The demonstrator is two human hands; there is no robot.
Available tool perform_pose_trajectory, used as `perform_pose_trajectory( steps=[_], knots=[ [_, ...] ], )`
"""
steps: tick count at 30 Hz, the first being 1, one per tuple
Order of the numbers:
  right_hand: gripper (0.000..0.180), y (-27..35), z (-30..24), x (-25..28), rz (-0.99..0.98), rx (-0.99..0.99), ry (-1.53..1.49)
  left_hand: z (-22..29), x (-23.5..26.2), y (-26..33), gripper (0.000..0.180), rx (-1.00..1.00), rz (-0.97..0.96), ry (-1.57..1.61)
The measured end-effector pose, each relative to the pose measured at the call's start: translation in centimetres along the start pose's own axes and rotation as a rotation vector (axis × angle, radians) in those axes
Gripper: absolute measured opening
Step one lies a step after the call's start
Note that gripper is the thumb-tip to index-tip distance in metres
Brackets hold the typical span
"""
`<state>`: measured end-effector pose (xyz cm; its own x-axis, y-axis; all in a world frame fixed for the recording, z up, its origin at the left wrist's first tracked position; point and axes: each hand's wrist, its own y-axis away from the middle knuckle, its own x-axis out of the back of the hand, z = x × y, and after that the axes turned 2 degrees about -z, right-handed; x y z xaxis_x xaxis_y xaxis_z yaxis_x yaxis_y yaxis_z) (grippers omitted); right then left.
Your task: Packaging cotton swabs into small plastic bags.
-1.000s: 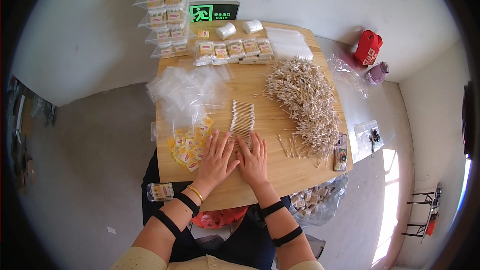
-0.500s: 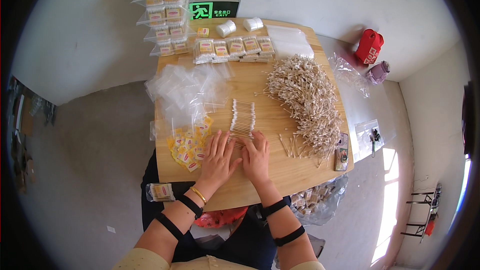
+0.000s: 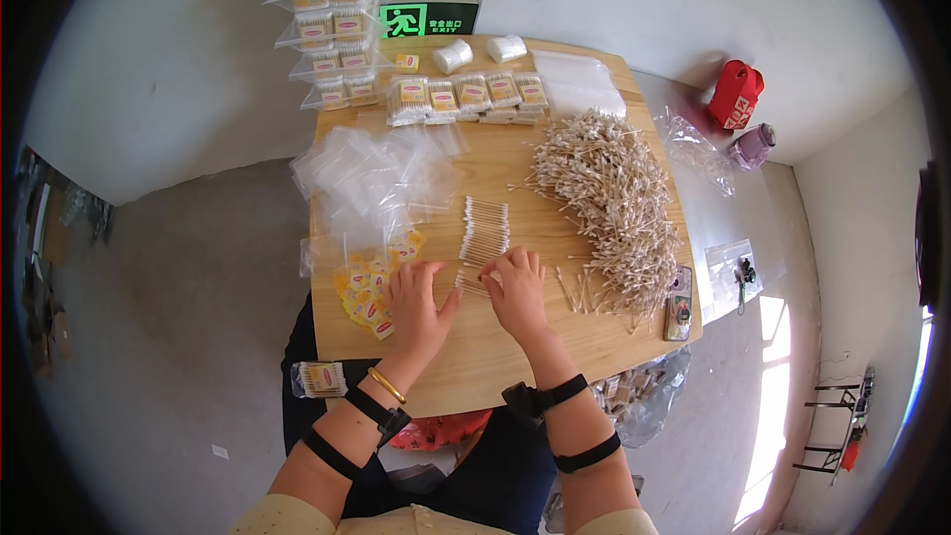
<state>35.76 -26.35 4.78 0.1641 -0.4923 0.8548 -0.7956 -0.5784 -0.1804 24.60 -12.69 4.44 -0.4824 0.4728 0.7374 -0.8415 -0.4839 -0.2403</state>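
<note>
Swab row (image 3: 486, 228), in from table's near edge (image 3: 471, 381), looked mid-straightening: left hand (image 3: 416, 312) half-open, right hand (image 3: 517, 299) narrow (holding? couldn't tell); next likely needed gentle touch.

Bare tabletop (image 3: 536, 233) left a passage between the swab row (image 3: 485, 226) and the tall swab heap (image 3: 606, 200), which barred the right; clear bags (image 3: 376, 173) and yellow cards (image 3: 359, 282) crowded the left, packed bundles (image 3: 473, 92) the far side. The right hand (image 3: 519, 295) obstructed the row's near end.
</note>
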Motion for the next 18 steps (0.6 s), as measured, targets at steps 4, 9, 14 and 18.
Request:
perform_pose_trajectory(
  steps=[4, 9, 14, 18],
  knots=[
    [0.004, 1.1, -1.7, 1.8, -0.082, 0.083, -0.145, -1.1, 0.8, -0.8, 0.022, -0.04, -0.041, 0.178],
    [0.004, 4.2, -2.4, 3.2, -0.208, 0.031, -0.467, 0.4, 4.2, 0.5, 0.012, -0.067, -0.154, 0.3],
    [0.005, 9.0, -4.1, 5.7, -0.268, 0.027, -0.489, 0.0, 7.7, 4.5, 0.011, -0.098, -0.266, 0.322],
    [0.006, 12.8, -4.9, 5.8, -0.312, -0.032, -0.641, 0.0, 10.1, 7.7, 0.01, -0.06, -0.316, 0.349]
  ],
)
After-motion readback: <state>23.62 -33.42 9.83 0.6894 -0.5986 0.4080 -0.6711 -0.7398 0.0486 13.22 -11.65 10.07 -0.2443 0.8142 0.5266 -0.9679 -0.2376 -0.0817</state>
